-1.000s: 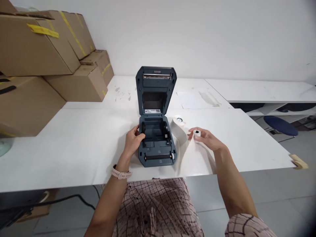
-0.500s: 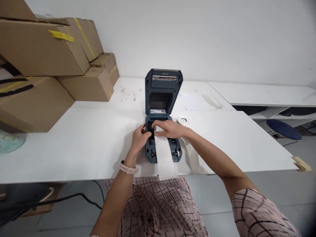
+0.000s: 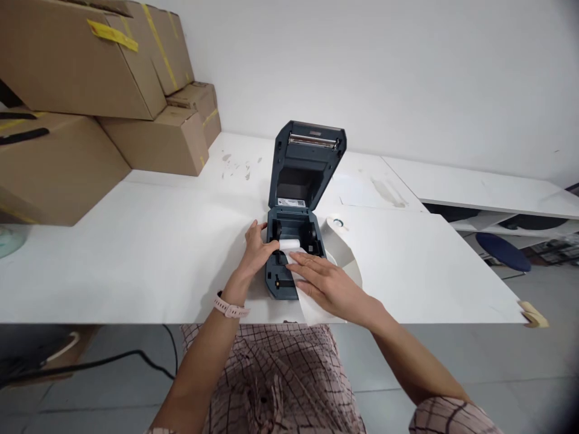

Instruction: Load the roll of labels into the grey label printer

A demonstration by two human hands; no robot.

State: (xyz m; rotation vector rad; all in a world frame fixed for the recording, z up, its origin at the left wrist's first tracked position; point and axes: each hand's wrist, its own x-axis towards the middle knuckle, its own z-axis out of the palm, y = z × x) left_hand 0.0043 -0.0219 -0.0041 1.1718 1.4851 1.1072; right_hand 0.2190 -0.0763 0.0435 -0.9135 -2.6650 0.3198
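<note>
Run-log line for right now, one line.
left hand: thumb at roll | right hand: fingers over paper strip | printer: lid raised

open printer (image 3: 292, 215), left hand (image 3: 257, 248) at its side, white roll (image 3: 290, 244) inside, right hand (image 3: 329, 284) on paper (image 3: 311, 310)

A single view is taken from the person's head, aimed forward and down. The printer (image 3: 294, 218) is looked into from above, near the middle; the wall (image 3: 384, 78) is faced beyond the table (image 3: 172, 259), and checked clothing (image 3: 289, 386) is caught close below. The dark right corners can hardly be read.
</note>
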